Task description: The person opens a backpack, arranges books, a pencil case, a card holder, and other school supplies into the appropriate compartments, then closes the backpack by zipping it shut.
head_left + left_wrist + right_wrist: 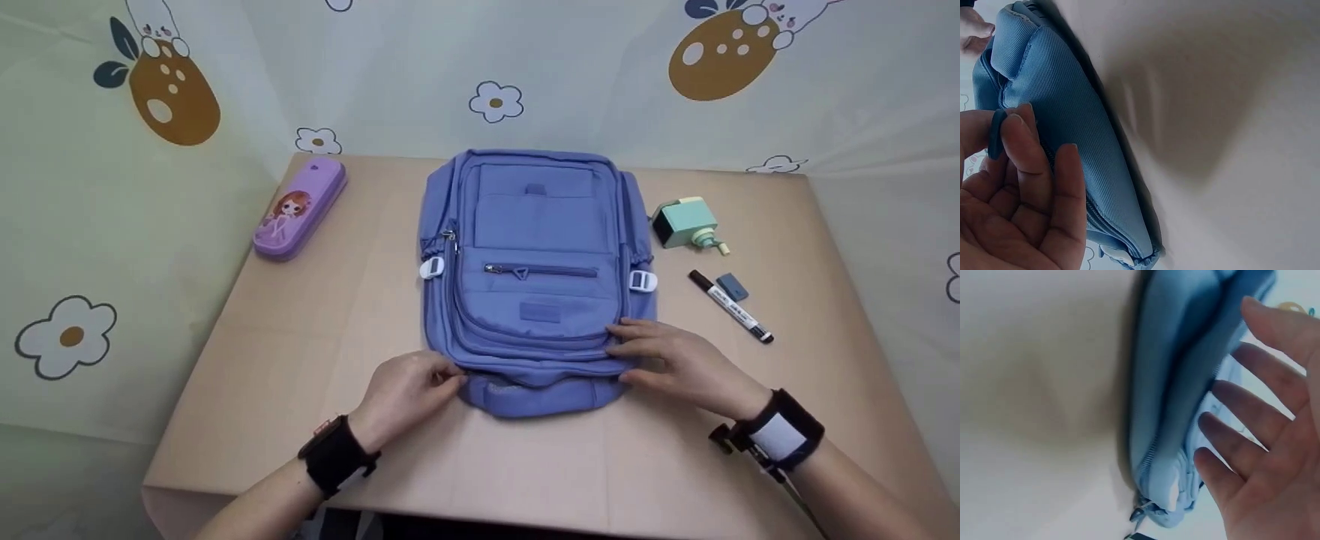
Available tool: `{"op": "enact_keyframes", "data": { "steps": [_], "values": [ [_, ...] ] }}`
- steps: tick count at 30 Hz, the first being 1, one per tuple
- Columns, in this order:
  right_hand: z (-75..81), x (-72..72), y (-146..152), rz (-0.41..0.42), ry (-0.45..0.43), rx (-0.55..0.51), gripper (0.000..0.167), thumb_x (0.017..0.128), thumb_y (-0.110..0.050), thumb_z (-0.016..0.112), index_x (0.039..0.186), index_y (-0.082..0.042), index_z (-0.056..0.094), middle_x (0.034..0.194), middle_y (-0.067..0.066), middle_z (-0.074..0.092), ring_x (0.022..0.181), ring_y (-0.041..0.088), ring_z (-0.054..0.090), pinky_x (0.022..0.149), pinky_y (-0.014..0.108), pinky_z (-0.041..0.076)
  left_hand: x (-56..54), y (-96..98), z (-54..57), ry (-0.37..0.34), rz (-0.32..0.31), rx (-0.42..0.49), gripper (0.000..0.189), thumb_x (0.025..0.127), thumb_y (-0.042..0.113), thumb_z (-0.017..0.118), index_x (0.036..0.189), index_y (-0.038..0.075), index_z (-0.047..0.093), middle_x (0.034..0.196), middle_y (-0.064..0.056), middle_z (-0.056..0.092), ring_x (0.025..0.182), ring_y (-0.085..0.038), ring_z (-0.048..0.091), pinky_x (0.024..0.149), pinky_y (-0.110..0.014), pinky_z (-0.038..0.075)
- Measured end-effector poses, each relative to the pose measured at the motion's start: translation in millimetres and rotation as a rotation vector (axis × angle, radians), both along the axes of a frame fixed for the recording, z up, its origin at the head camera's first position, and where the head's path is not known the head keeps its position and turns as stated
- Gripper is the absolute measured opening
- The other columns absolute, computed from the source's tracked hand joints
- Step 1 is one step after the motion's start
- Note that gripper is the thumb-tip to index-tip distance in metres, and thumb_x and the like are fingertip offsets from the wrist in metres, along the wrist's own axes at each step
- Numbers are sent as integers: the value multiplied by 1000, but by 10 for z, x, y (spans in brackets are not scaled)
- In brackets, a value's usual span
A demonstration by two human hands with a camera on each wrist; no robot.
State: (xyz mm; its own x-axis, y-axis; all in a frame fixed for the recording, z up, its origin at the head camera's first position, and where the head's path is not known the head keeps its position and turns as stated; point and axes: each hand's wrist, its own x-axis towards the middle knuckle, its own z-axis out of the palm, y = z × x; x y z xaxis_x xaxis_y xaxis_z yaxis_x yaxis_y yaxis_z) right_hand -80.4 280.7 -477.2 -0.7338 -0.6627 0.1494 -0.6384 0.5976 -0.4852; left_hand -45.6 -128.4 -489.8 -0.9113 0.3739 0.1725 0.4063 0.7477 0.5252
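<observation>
A blue backpack (551, 225) lies flat on the table, front face up. At its near left corner my left hand (405, 390) pinches a zipper pull. That blue zipper pull (996, 135) shows between thumb and finger in the left wrist view; the head view hides it behind the hand. My right hand (679, 364) lies at the near right corner, fingers spread and touching the bag's edge. In the right wrist view its fingers (1235, 444) are extended beside a zipper seam that gapes.
A purple pencil case (300, 210) lies at the table's left. Right of the bag stand a mint-green pencil sharpener (686, 223) with a crank, a small grey-blue eraser (732, 287) and a black-and-white marker (731, 306). Patterned curtains (390, 67) enclose the brown table (300, 390).
</observation>
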Motion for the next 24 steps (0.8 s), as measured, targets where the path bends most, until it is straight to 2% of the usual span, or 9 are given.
{"op": "enact_keyframes", "data": {
  "steps": [4,6,11,14,18,24],
  "values": [
    [-77,1,-53,4,166,7,31,86,-19,83,116,-15,78,136,6,66,122,27,64,99,47,51,21,3,-13,16,-6,28,5,90,22,78,87,19,80,82,10,72,71,-7,65,63,-26,51],
    [-89,9,-83,-14,217,13,27,87,-16,81,114,-15,79,131,5,68,116,24,67,94,44,54,30,12,-23,37,-16,39,4,90,22,78,87,19,80,82,10,73,71,-7,65,63,-26,52],
    [-58,11,-162,-118,238,22,25,93,-14,76,117,-13,77,119,2,74,104,21,72,84,43,58,57,73,-9,86,-37,41,4,90,21,78,86,20,80,80,11,72,70,-5,64,61,-25,51],
    [-19,-3,-206,-160,260,34,24,93,-14,75,118,-13,77,106,2,77,91,19,74,73,41,59,84,127,25,105,-52,52,4,89,20,78,87,20,80,80,11,71,68,-4,63,60,-24,51],
    [20,-26,-261,-165,277,54,20,94,-15,75,114,-13,77,94,1,78,77,17,73,63,39,57,136,227,69,134,-98,70,3,89,21,78,89,19,81,83,11,73,70,-2,63,60,-23,52],
    [9,-34,-327,-150,274,57,18,94,-14,74,112,-12,77,93,0,78,76,15,73,64,38,58,165,472,95,148,-169,16,6,91,24,77,94,21,81,90,10,76,77,-3,69,65,-24,54]
  ]
}}
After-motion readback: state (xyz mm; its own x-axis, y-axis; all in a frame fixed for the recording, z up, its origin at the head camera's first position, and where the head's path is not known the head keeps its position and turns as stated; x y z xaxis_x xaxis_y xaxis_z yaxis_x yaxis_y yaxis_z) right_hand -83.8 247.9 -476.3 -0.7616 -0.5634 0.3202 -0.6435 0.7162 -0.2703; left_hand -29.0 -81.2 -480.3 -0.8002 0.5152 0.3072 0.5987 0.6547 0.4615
